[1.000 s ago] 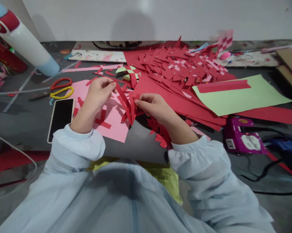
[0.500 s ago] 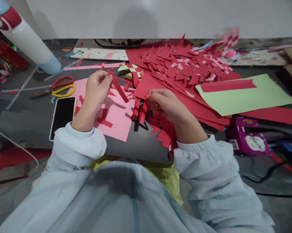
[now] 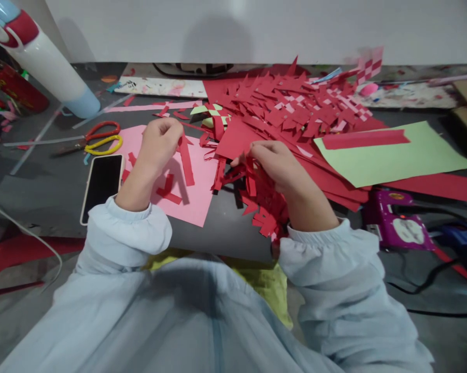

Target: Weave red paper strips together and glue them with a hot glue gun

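My left hand point(image 3: 158, 144) is closed on one red paper strip point(image 3: 186, 161) that hangs down over a pink sheet point(image 3: 186, 197). My right hand point(image 3: 277, 163) is closed on a bunch of cut red paper strips point(image 3: 241, 173) just right of the pink sheet. Below that hand lies a heap of red scraps point(image 3: 266, 217). Behind both hands spreads a big pile of red and pink woven paper pieces point(image 3: 295, 106) on red sheets.
A black phone point(image 3: 101, 184) lies left of the pink sheet, with red and yellow scissors point(image 3: 99, 139) behind it. A white and blue bottle point(image 3: 42, 62) lies at the far left. A green sheet point(image 3: 392, 153), a purple device point(image 3: 392, 223) and cables sit to the right.
My left hand pulled a single red strip away from the bunch and lowered it over the pink sheet. My right hand shifted right with the remaining strips.
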Demonstrator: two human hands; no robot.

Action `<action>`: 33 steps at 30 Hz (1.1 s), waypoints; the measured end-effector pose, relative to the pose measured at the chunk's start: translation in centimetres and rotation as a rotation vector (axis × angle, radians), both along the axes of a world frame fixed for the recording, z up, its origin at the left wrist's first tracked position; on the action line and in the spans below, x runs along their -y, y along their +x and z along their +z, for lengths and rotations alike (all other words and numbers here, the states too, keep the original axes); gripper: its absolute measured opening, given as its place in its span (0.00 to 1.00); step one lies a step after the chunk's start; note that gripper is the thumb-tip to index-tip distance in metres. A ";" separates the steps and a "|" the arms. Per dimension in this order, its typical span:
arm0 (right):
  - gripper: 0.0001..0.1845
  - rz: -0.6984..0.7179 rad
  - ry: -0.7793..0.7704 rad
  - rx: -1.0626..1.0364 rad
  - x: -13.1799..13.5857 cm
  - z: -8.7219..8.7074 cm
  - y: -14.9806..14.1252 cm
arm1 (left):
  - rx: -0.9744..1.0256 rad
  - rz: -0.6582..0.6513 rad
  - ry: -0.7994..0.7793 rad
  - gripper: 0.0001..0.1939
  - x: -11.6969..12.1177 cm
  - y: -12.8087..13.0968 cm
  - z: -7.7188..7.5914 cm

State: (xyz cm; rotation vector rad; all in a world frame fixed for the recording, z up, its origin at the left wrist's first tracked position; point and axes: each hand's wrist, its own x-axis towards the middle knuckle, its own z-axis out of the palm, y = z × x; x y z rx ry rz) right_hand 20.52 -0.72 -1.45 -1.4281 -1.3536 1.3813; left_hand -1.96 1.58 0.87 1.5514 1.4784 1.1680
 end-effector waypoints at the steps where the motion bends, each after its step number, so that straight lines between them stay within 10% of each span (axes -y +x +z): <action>1: 0.13 0.019 0.001 0.039 0.0 0.0 -0.1 | 0.000 -0.005 -0.004 0.19 0.0 0.0 0.0; 19: 0.06 0.870 -0.012 0.045 1.6 1.1 -1.1 | -0.095 -0.027 0.016 0.17 0.2 0.3 0.1; 33: 0.07 0.327 0.090 0.129 0.6 0.6 0.2 | -0.244 -0.256 -0.252 0.07 0.7 0.4 0.2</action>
